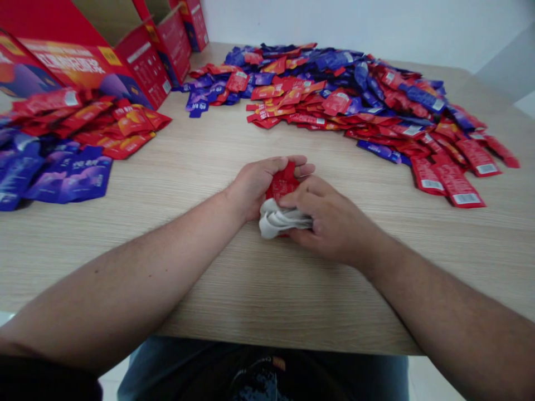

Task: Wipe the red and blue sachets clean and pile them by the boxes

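Near the middle of the table, my left hand [256,182] is closed around a red packet [284,179], its thumb over the packet's upper edge. A bundled white cloth [278,218] lies against the lower part of that packet. My right hand [330,218] grips the cloth from the right, with its fingers folded over it and touching the packet. Part of the packet is hidden under the cloth and the right fingers.
A wide heap of red and blue packets [334,103] spans the back and right of the wooden table [200,278]. At left lie more red packets [121,125] and blue packets [71,175], before open red boxes [144,69].
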The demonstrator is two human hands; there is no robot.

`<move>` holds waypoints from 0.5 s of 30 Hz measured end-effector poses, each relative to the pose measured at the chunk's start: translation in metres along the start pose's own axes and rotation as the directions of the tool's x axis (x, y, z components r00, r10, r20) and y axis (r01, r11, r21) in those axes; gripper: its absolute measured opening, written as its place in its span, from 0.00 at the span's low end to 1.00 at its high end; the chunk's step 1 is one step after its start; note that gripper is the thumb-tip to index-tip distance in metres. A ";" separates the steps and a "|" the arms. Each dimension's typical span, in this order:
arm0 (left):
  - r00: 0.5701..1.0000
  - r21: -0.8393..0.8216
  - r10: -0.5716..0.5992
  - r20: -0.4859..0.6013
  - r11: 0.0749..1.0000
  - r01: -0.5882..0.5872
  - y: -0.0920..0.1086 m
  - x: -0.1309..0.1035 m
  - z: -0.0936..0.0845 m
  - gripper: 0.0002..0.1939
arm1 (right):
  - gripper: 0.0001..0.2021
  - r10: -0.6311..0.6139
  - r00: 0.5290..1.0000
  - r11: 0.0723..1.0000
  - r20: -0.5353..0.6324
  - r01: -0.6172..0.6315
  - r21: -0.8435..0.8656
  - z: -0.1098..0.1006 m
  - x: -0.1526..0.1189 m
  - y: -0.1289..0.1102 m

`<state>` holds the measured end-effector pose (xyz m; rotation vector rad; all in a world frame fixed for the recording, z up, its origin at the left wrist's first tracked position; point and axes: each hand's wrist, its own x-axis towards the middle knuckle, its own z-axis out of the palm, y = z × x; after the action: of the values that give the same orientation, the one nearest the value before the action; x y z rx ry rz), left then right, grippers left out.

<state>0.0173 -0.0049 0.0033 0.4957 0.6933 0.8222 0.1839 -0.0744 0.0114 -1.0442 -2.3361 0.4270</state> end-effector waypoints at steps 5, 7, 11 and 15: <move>1.000 -0.016 0.018 -0.018 1.000 -0.019 0.001 0.000 0.002 0.18 | 0.17 0.027 0.999 0.999 -0.039 -0.028 -0.040 -0.001 -0.001 -0.003; 1.000 -0.017 0.009 -0.024 1.000 -0.010 0.001 -0.001 0.003 0.18 | 0.18 0.037 0.997 0.998 -0.065 -0.041 -0.054 -0.001 -0.001 -0.004; 1.000 -0.013 -0.001 -0.019 1.000 0.001 0.001 -0.002 0.003 0.18 | 0.16 -0.022 0.995 1.000 0.094 0.023 -0.008 -0.001 -0.002 -0.008; 1.000 -0.022 0.007 -0.021 1.000 -0.007 0.001 -0.001 0.002 0.18 | 0.17 0.036 0.998 0.997 -0.055 -0.040 -0.062 -0.002 -0.001 -0.006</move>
<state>0.0179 -0.0054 0.0051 0.4708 0.7013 0.8415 0.1825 -0.0792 0.0156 -1.1173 -2.2983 0.3373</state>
